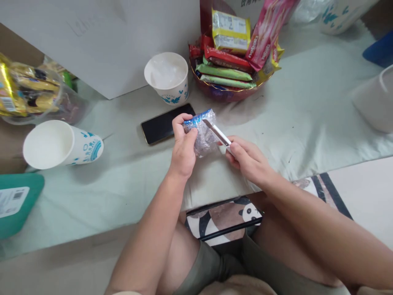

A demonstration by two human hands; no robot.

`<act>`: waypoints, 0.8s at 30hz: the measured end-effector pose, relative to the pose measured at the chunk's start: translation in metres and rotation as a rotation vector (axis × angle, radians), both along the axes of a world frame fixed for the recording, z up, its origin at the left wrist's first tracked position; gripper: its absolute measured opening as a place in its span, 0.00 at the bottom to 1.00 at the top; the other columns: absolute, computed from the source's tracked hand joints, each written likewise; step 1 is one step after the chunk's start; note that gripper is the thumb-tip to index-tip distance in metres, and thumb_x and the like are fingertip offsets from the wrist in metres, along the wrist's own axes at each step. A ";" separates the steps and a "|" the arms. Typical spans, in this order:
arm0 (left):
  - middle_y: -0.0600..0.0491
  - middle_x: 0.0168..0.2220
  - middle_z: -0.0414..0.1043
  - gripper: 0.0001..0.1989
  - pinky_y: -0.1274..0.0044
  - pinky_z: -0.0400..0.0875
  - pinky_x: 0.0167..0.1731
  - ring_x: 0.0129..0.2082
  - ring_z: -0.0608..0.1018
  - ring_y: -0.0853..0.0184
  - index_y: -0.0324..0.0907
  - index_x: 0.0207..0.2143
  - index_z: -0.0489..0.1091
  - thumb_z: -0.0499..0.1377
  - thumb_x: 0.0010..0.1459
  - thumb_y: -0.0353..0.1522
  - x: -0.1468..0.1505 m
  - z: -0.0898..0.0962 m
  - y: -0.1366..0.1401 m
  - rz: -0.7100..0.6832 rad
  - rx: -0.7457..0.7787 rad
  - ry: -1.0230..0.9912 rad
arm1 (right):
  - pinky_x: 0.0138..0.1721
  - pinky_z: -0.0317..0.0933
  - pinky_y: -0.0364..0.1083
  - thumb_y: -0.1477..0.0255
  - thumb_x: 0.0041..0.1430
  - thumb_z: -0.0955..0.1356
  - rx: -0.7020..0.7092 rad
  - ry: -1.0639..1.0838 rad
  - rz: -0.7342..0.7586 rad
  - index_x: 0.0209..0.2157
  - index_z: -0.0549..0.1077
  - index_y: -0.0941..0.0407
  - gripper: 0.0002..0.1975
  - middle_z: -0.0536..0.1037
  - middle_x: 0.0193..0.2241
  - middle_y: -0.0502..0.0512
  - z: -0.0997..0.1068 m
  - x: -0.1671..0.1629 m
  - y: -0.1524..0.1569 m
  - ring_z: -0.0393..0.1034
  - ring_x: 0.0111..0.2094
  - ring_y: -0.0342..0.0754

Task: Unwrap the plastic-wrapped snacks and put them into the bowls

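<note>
My left hand (184,147) is closed on a small package in clear plastic wrap (204,139), with a blue band along its upper edge. What lies inside the wrap I cannot make out. In my right hand (245,157) is a utility knife (220,134) with a white handle. Its blade points up and left, and the tip lies at the blue edge of the package; whether it cuts in I cannot tell. Just behind my left hand a black phone (164,125) lies flat on the table.
A paper cup (175,92) holding crumpled plastic stands beside a bowl (227,94) of wrapped snacks. Another paper cup (87,147) lies tilted at left, near a clear tub (69,104) of gold packets and a green object (32,186). A whitish bin-like container (373,98) is at right.
</note>
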State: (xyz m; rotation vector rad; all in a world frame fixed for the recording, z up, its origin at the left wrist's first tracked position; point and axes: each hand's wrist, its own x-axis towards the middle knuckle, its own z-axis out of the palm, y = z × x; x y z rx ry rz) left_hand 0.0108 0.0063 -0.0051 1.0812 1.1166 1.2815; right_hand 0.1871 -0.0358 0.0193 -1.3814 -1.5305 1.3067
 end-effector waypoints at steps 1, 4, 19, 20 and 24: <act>0.53 0.41 0.66 0.17 0.73 0.73 0.37 0.35 0.74 0.65 0.53 0.50 0.59 0.58 0.61 0.44 0.000 0.000 0.000 -0.009 0.007 0.017 | 0.27 0.55 0.44 0.58 0.70 0.60 0.020 -0.021 0.001 0.39 0.73 0.55 0.18 0.65 0.22 0.47 0.000 -0.001 0.000 0.60 0.24 0.44; 0.52 0.43 0.67 0.19 0.74 0.73 0.40 0.40 0.75 0.64 0.52 0.48 0.60 0.60 0.60 0.46 -0.002 0.003 0.002 0.031 0.054 0.031 | 0.29 0.56 0.44 0.61 0.69 0.61 0.076 -0.100 -0.002 0.37 0.77 0.55 0.17 0.67 0.22 0.48 0.002 -0.005 -0.001 0.63 0.26 0.45; 0.48 0.48 0.72 0.10 0.67 0.71 0.54 0.54 0.76 0.59 0.46 0.39 0.62 0.62 0.57 0.32 0.002 0.011 -0.021 -0.011 0.145 0.346 | 0.47 0.65 0.60 0.66 0.62 0.66 0.420 -0.852 -0.365 0.46 0.80 0.52 0.15 0.80 0.41 0.63 -0.016 0.055 0.022 0.72 0.45 0.63; 0.46 0.52 0.71 0.11 0.64 0.68 0.58 0.58 0.74 0.57 0.46 0.39 0.63 0.62 0.56 0.32 0.003 0.012 -0.022 -0.013 0.204 0.451 | 0.49 0.64 0.61 0.66 0.62 0.66 0.457 -0.865 -0.371 0.48 0.79 0.52 0.15 0.79 0.43 0.64 -0.017 0.053 0.021 0.72 0.47 0.64; 0.42 0.59 0.68 0.15 0.58 0.62 0.64 0.63 0.69 0.51 0.46 0.41 0.66 0.66 0.51 0.31 -0.005 0.017 -0.017 0.020 0.415 0.722 | 0.52 0.65 0.59 0.69 0.64 0.65 0.550 -0.710 -0.193 0.48 0.76 0.52 0.14 0.78 0.44 0.63 -0.017 0.034 0.014 0.73 0.48 0.60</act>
